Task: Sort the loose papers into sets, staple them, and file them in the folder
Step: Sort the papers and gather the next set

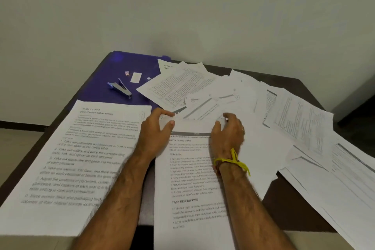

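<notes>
Both the left hand (157,128) and the right hand (228,130) pinch the top edge of a white printed sheet (192,178), which lies just nearer than the purple plastic folder (113,75). Scattered white pages (294,119) right of the folder could get mixed into the wrong set; the silver stapler (120,88) lies on the folder.

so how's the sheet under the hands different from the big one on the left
The centre sheet is gripped at its top edge by both the left hand and right hand; the left sheet lies untouched. The centre sheet has small, dense print with bold headings, the left sheet larger slanted print. The centre sheet lies straight toward the person, the left sheet angled. Both are white printed pages that overhang the table's near edge.
</notes>
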